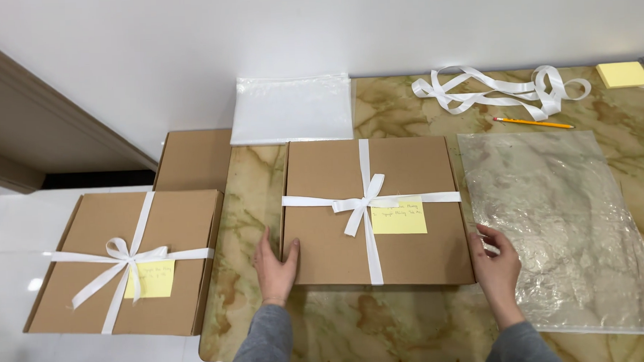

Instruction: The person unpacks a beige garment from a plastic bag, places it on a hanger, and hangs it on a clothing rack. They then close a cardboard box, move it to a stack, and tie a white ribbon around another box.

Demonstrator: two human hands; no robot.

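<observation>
A flat brown cardboard box (410, 251) lies on the marbled table (384, 321) in front of me. A white ribbon (364, 201) is tied around it in a bow, with a yellow sticky note (402, 219) beside the bow. My left hand (273, 267) rests flat against the box's near left edge, fingers apart. At the near right corner my right hand (495, 262) touches the box, its fingers over the edge of a clear plastic bag (559, 223).
A second ribboned box (181, 229) with a yellow note sits left of the table, on another plain box (193, 158). A white plastic bag (291, 108) lies at the back. Loose white ribbon (501, 89), a pencil (532, 122) and a yellow sticky-note pad (622, 74) are at the back right.
</observation>
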